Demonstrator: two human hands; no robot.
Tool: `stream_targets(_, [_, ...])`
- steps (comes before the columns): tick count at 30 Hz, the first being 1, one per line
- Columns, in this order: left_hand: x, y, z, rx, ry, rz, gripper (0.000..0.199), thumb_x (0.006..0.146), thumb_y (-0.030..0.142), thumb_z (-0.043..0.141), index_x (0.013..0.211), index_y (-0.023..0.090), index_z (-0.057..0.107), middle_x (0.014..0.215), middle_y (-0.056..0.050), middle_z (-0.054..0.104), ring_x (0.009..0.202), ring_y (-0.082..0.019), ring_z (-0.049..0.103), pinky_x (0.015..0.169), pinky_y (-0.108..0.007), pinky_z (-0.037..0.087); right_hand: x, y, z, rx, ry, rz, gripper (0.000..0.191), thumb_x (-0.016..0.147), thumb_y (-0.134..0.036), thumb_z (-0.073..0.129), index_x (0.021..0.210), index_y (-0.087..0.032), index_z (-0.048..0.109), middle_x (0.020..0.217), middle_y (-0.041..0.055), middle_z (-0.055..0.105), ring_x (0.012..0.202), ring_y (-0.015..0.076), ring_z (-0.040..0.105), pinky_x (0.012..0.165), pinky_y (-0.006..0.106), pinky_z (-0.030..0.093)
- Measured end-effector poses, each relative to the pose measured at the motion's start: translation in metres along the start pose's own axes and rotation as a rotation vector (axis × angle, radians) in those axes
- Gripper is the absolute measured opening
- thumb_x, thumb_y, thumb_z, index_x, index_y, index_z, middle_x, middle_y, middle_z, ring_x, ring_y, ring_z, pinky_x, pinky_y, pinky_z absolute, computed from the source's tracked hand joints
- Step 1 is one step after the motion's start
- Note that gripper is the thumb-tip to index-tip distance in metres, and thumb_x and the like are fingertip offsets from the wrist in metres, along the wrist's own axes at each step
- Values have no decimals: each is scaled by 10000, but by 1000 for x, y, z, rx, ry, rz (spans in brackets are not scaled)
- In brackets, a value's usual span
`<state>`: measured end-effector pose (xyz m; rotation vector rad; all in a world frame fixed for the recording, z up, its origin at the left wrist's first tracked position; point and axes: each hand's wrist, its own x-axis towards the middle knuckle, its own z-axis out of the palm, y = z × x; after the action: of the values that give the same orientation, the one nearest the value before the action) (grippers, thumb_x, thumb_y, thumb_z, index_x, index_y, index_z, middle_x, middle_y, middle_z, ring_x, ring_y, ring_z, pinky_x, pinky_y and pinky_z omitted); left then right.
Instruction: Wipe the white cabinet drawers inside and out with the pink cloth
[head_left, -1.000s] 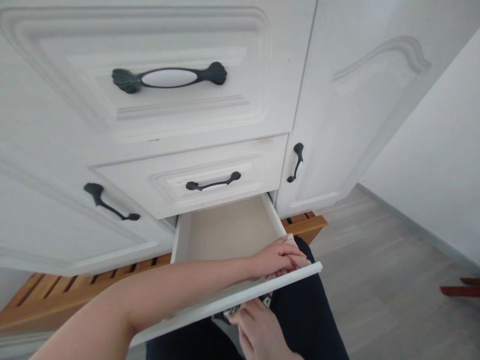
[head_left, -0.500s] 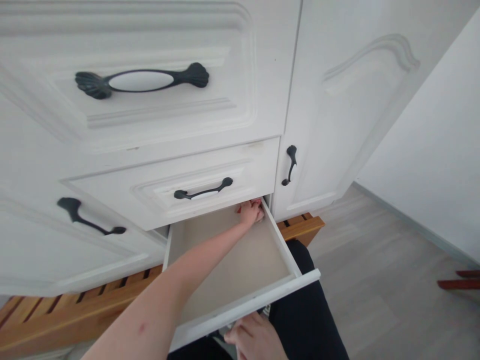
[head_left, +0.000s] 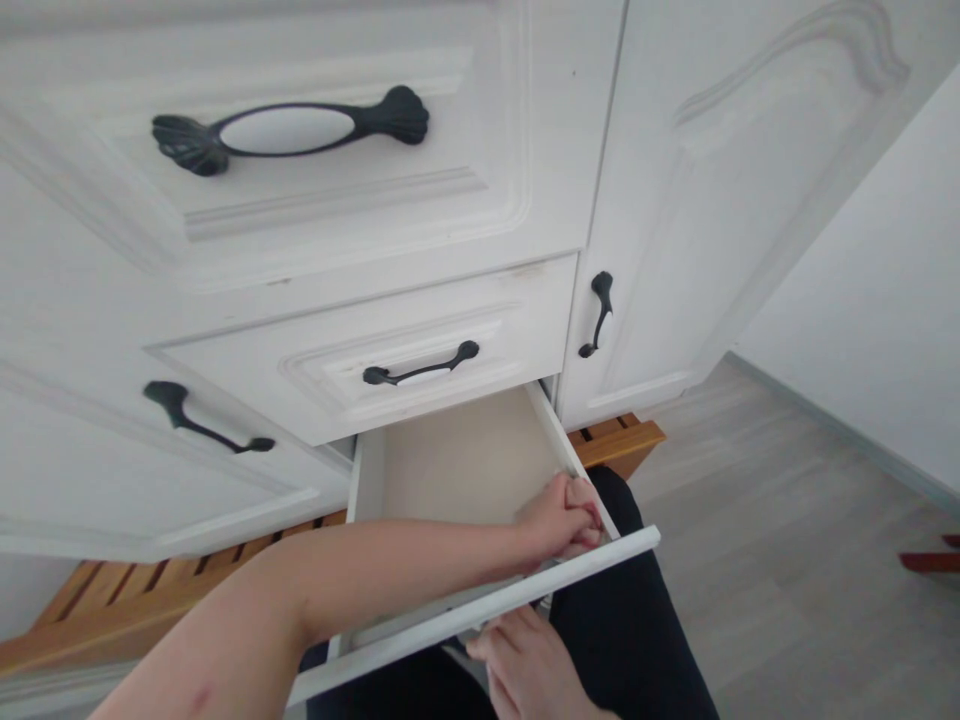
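From the head view, seeing a pulled-out drawer (head_left: 442, 450) low in the middle, under an upper drawer (head_left: 315, 375) with a dark handle (head_left: 424, 372); also seeing wooden slats (head_left: 165, 585) below the white cabinet (head_left: 82, 300), plus dark-clad legs (head_left: 626, 630) right by the drawer's front, so not much gap there. Can spot a cloth (head_left: 586, 494), pinkish with red, inside the front right corner; looks bunched and half hidden, so can't call a long axis; would say the drawer points out toward the lap, front edge slanting up rightward. Got the left hand (head_left: 553, 518) curled round the cloth, near the side wall; got the right hand (head_left: 525, 662) bent at the front's underside, can't tell what's gripped; see room behind the left forearm, and over the grey floor (head_left: 810, 550) rightward.
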<state>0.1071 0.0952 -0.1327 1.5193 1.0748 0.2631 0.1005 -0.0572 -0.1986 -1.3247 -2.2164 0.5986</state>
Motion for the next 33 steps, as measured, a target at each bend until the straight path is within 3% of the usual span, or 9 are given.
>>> stream_targets(4, [-17,3,-16,181,-219,204,288,669,191,752,927,230,630,915,27,627,885,-170,593,775,-271,461,1,4,6,-63,116,-70,173,810,-149,605,949,-242,651,876,20,676,828,195,585,752,288,488])
stream_targets(8, [6,-6,-58,858,-301,781,146,922,210,549,1015,250,653,1080,-68,644,1125,-242,544,947,-378,449,2,15,23,-127,222,-149,71,855,-236,653,922,-249,636,809,3,669,758,191,586,633,277,460])
stream_targets(10, [30,-11,-83,1010,-312,875,154,966,250,507,939,241,658,1076,-88,674,1160,-243,551,979,-386,447,1,18,30,-135,215,-160,74,873,-282,663,935,-251,637,800,0,672,746,188,587,623,277,456])
stream_targets(14, [87,-8,-131,1009,-205,785,271,941,122,426,866,237,659,1251,-107,660,1308,-237,504,1143,-451,347,0,18,36,-117,253,-145,67,900,-321,654,930,-262,640,770,-9,669,728,184,585,625,279,454])
stream_targets(16, [110,-4,-148,988,-149,714,269,881,87,468,852,260,672,1221,-86,683,1317,-224,514,1166,-447,344,1,17,35,-87,322,-148,62,912,-325,643,921,-264,635,757,-14,669,716,181,590,623,280,451])
stream_targets(21, [129,-9,-164,938,-3,560,350,810,84,483,947,315,708,1279,-70,670,1343,-248,519,1056,-445,475,2,16,24,1,402,-152,89,893,-194,603,940,-263,634,786,-11,681,747,183,614,642,276,448])
stream_targets(24, [118,-22,-166,971,77,463,445,834,65,427,1093,292,708,1355,-91,636,1372,-288,498,1017,-489,494,1,14,10,101,309,-120,276,802,-78,566,990,-266,642,863,-11,703,800,185,625,722,282,477])
stream_targets(28, [83,-42,-181,1093,157,276,514,880,41,393,1260,266,655,1392,-109,621,1381,-303,487,1080,-543,444,-1,7,-12,202,93,-54,462,700,-17,506,1068,-257,648,972,9,706,904,196,622,832,302,488])
stream_targets(33, [24,-66,-222,1281,267,-53,289,941,222,588,1212,136,644,1278,-151,652,1273,-315,559,1074,-584,437,2,-5,-30,253,-16,-8,454,767,0,442,1101,-233,642,1033,35,681,998,200,602,901,323,482])
